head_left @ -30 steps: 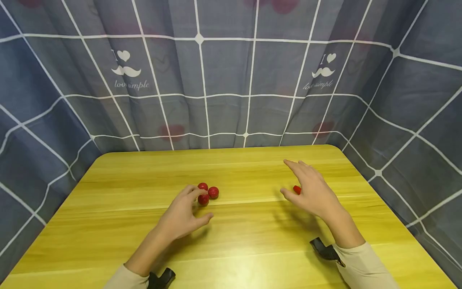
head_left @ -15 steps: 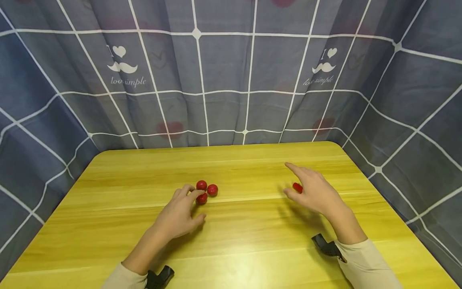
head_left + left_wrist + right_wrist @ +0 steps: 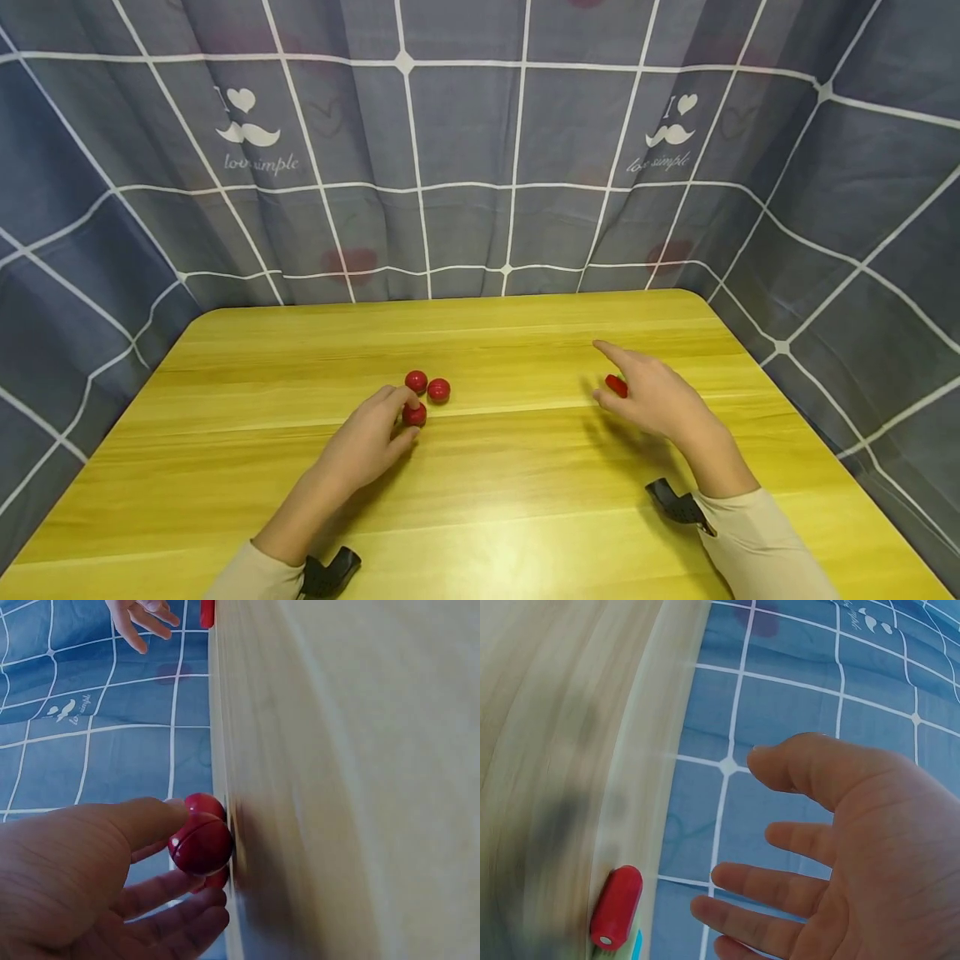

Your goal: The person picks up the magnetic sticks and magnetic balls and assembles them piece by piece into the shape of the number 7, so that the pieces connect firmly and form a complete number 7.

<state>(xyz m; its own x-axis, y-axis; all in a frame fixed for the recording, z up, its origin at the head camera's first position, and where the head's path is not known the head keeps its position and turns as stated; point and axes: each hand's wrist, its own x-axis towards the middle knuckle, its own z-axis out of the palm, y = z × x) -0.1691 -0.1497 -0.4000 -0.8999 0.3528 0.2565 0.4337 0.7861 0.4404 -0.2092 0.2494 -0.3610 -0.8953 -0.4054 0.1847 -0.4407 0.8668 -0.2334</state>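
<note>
Three shiny red balls lie together left of the table's middle. My left hand pinches the nearest red ball between thumb and fingers, low at the table. In the left wrist view this ball shows a seam line, with the thumb at its upper side and a finger under it. The other two balls, a far ball and a right ball, sit just beyond the fingers. My right hand hovers with fingers extended, holding nothing, over a red rounded, handle-like piece, partly hidden in the head view.
The yellow wood-grain table has a back edge against a blue-grey checked curtain, which also closes off both sides. In the right wrist view a bit of something bright blue shows beside the red piece.
My left thumb and fingers have closed on the nearest ball, which now sits slightly apart from the other two. The right hand has lowered slightly; the head view has shifted a little.
</note>
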